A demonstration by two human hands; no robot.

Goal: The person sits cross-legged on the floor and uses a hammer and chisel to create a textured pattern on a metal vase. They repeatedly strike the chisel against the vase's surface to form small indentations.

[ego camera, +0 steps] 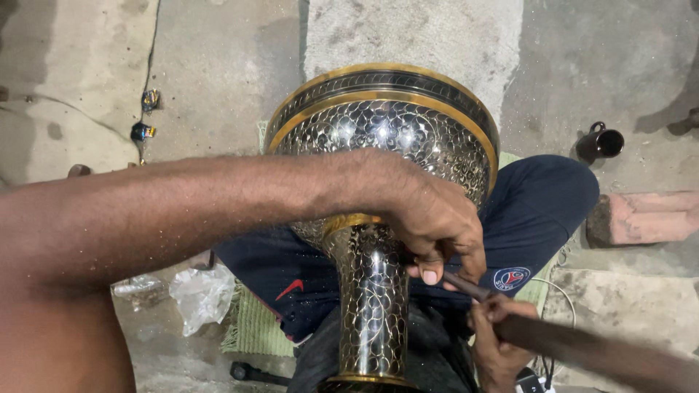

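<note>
A large engraved brass vase [378, 131], black with gold bands and a scale-like pattern, lies across my lap with its wide body away from me and its narrow neck [373, 306] toward me. My left hand [437, 225] reaches over the neck and pinches a thin dark metal chisel [466, 286] against the neck's right side. My right hand [495, 342], low at the right, grips a dark wooden handle [582, 346] that runs off toward the lower right corner. The tool's tip is hidden behind my left fingers.
Dark blue trousers [539, 211] cover my crossed legs on a green mat [255, 327]. A crumpled clear plastic bag [202, 295] lies at left. A small black cup [601, 143] stands on the concrete floor at right, near a reddish brick [648, 217].
</note>
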